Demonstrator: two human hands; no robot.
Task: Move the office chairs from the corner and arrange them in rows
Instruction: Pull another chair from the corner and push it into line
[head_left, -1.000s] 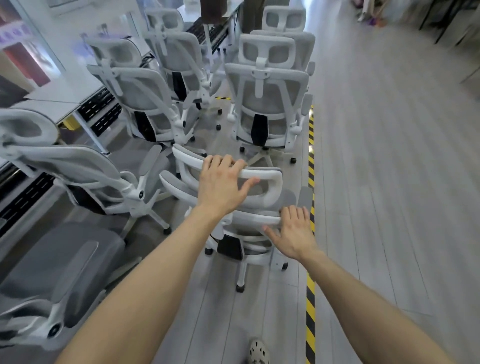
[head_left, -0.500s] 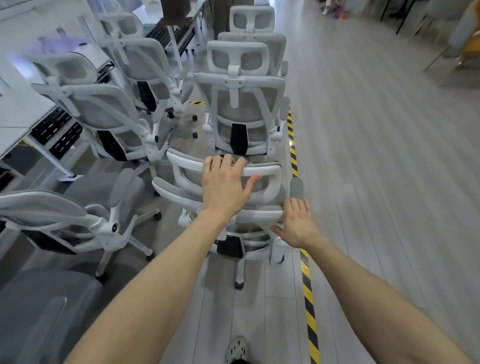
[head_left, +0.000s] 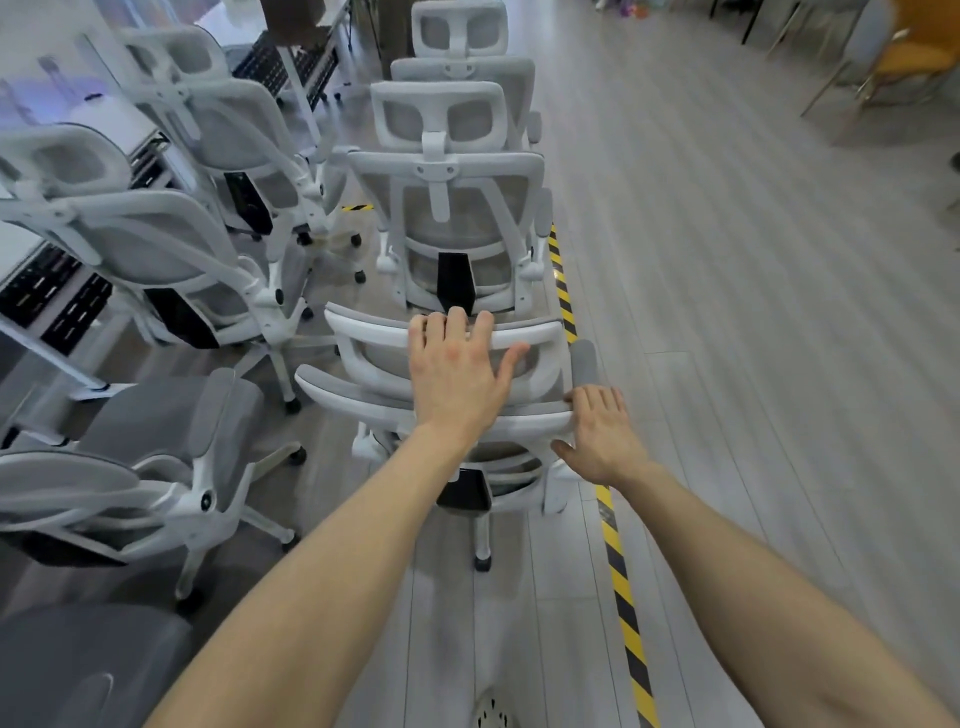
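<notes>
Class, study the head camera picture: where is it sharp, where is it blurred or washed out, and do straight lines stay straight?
Head view: hands and chair are sharp; top-left desks wash out; tape bows from wide-angle distortion; corners blur.

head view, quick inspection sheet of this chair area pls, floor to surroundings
surface: grey plank floor, yellow-black tape line
job's things: held chair right behind lined-up chair; second row to its left
clutter: nothing seen
grippers: left hand over the held chair's headrest; right hand on its backrest edge
cables: nothing seen
surroundings: white desks left, orange chair far right
</notes>
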